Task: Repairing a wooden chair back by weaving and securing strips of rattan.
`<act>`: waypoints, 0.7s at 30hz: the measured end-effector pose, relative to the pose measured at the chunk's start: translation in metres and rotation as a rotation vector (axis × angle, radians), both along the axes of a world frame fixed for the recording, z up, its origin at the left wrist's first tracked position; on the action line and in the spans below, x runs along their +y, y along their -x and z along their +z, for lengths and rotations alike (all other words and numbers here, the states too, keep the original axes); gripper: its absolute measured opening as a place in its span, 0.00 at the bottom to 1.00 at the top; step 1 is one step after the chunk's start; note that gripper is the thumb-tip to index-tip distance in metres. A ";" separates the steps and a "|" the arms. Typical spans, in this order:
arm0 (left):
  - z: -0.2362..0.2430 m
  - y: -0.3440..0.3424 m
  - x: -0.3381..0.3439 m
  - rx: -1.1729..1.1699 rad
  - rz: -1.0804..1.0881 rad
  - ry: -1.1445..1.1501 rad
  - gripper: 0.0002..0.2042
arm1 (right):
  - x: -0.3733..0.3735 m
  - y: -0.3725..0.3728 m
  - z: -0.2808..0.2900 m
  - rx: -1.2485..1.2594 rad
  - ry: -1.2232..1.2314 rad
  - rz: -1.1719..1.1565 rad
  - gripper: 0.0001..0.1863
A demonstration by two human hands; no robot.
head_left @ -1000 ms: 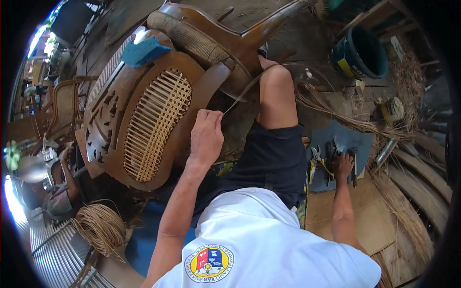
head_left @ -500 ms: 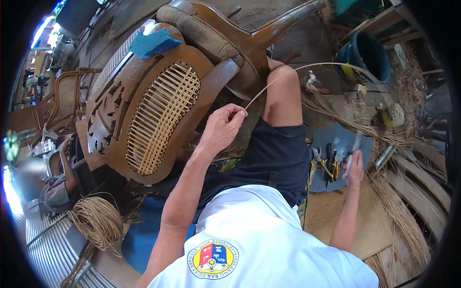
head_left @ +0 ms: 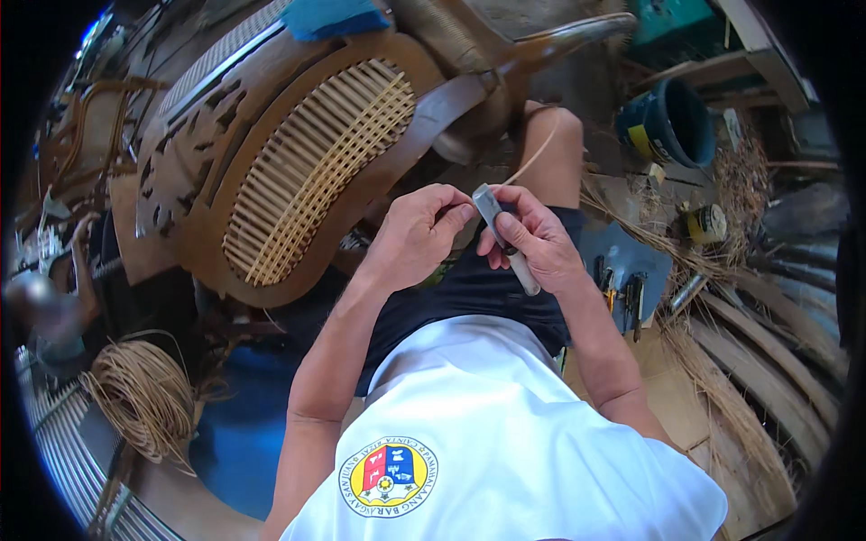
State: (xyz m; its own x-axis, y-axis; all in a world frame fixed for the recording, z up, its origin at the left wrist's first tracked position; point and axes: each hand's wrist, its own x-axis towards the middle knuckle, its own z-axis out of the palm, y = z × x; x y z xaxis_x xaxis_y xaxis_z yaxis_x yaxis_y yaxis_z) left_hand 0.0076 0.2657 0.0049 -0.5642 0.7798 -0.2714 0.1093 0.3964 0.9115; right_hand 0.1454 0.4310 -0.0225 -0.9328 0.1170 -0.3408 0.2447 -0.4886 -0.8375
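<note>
My left hand (head_left: 410,239) is closed in a pinch on the end of a thin rattan strip (head_left: 543,149), which curves up past my knee. My right hand (head_left: 546,243) grips a knife (head_left: 487,204) with a broad grey blade and a pale handle; its blade stands against the strip, close to my left fingertips. Beyond my hands leans a carved wooden chair (head_left: 203,194) with a curved frame. The opening of its panel holds partly woven cane (head_left: 316,180), with long strands one way and crossing strips along one side.
A blue sponge-like block (head_left: 329,18) lies on the chair. At lower left is a coil of rattan (head_left: 144,397), with another person (head_left: 77,279) beyond it. Hand tools (head_left: 631,298) rest on a blue mat at right, below a dark green bucket (head_left: 672,126). Loose strips lie around.
My right hand has brought the knife from the right side over to my left hand, against the rattan strip. My view has shifted, and the chair appears lower.
</note>
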 end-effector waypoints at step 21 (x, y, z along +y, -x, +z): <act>-0.031 0.003 -0.039 -0.163 0.245 0.045 0.10 | -0.022 -0.010 -0.027 -0.112 -0.389 0.092 0.21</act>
